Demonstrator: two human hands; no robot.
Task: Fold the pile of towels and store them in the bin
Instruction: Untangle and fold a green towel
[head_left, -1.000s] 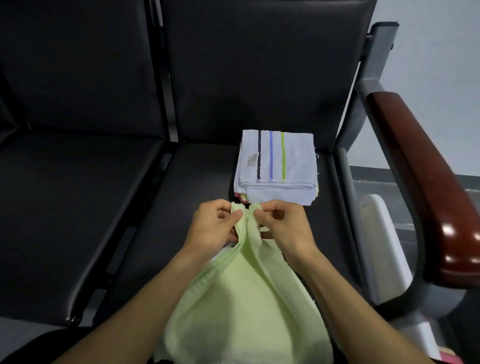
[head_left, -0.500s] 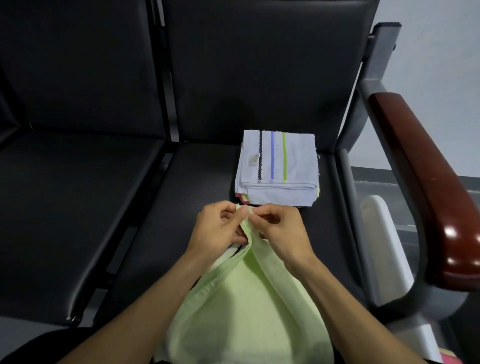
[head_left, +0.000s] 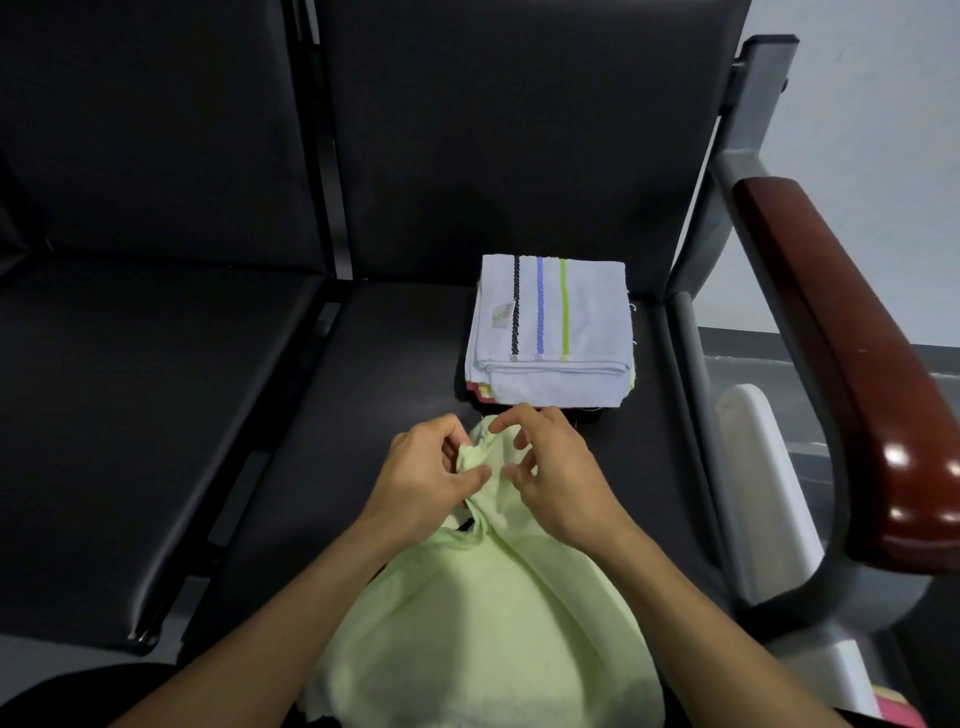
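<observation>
Both hands, left hand (head_left: 423, 478) and right hand (head_left: 558, 478), pinch green towel (head_left: 483, 618); stack label (head_left: 503, 315) unreadable.

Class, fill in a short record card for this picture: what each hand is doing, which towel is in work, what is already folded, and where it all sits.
Left hand: pinches the green towel's gathered top
Right hand: fingers curled on the same bunched edge
Green towel: unfolded, hanging toward the person
Folded stack: white striped towel on top
Seat: black, holds the stack
Bin: not identifiable
</observation>
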